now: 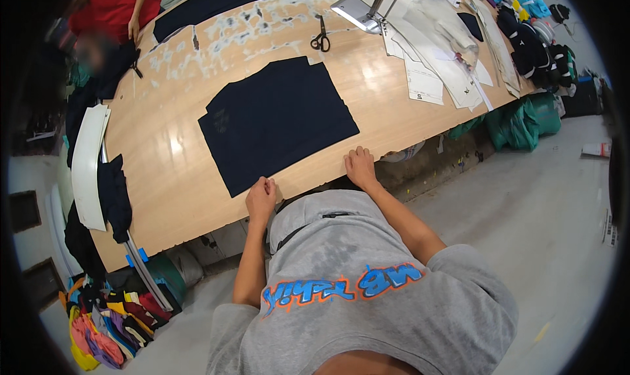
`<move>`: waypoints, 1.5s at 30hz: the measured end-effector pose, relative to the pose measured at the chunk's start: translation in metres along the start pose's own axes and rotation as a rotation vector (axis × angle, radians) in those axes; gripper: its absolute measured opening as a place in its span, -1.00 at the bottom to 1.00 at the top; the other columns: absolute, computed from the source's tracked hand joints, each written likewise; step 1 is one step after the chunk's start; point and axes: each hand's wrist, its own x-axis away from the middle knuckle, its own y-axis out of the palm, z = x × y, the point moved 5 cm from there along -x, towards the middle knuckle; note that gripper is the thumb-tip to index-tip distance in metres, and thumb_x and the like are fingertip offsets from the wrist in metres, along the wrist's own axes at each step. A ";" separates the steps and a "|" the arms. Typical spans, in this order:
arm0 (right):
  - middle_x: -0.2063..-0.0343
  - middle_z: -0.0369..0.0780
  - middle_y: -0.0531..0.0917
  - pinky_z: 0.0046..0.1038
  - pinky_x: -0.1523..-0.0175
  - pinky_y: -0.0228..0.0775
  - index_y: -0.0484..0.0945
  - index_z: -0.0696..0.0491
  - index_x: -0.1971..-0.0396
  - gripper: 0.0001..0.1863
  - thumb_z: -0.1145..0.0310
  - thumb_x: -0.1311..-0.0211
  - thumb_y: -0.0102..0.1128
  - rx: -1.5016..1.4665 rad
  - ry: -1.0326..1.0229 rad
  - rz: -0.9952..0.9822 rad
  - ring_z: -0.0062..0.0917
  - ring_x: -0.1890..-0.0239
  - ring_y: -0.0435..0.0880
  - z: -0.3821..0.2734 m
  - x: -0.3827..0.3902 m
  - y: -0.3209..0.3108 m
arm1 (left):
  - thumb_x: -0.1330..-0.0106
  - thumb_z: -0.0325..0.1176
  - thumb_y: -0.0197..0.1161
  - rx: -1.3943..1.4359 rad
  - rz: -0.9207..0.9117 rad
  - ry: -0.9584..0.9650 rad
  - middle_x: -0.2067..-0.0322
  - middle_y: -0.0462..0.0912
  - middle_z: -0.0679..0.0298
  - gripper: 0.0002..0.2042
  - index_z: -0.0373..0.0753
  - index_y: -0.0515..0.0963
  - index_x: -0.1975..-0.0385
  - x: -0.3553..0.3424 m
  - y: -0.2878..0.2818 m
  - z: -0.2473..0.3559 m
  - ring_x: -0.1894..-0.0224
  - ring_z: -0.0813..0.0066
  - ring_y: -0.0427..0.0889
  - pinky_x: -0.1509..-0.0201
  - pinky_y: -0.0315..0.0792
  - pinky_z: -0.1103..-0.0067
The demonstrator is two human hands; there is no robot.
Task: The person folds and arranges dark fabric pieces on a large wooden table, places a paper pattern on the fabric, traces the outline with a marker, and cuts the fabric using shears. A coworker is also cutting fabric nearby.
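Observation:
A flat panel of dark navy fabric, cut in the outline of a garment piece, lies on the wooden table in front of me. My left hand is closed at the panel's near edge, its fingertips by the cloth; whether it pinches anything is hidden. Further right, my right hand rests on the table's front edge with curled fingers, apart from the fabric and with nothing visible in it. Beyond the panel lies a pair of black scissors.
Paper patterns spread at the right, beside a metal lamp-like fixture. Another navy piece lies at the back. At the far left a person in red leans in. A white curved board and rail line the left end.

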 end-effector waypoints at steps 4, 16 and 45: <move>0.16 0.00 0.63 0.02 -0.10 0.46 0.73 0.18 0.23 -0.72 0.25 -0.54 0.24 -0.024 -0.009 0.021 -0.05 0.00 0.60 -0.011 0.004 -0.012 | -0.62 -0.10 0.21 -0.010 -0.165 -0.024 0.33 0.78 -0.03 -0.68 -0.27 0.59 0.25 0.007 0.019 -0.012 0.19 -0.16 0.79 0.11 0.60 0.08; 0.18 0.03 0.70 -0.01 -0.18 0.51 0.78 0.18 0.25 -0.71 0.27 -0.55 0.23 -0.148 0.007 -0.046 -0.02 0.00 0.64 0.048 0.010 -0.022 | -0.65 -0.13 0.29 0.400 -0.173 0.013 0.45 0.73 0.15 -0.66 -0.33 0.64 0.23 -0.001 0.042 0.046 0.39 0.40 0.68 0.22 0.53 0.41; -0.24 0.53 0.50 0.21 -0.28 0.59 0.28 0.13 -0.59 -0.20 0.07 -0.50 0.27 0.503 0.061 -0.003 0.51 -0.21 0.60 0.279 -0.146 -0.054 | -0.66 -0.14 0.30 0.349 -0.041 -0.516 0.20 0.86 0.15 -0.67 -0.33 0.77 0.07 0.156 0.167 0.093 0.13 0.43 0.80 -0.05 0.63 0.45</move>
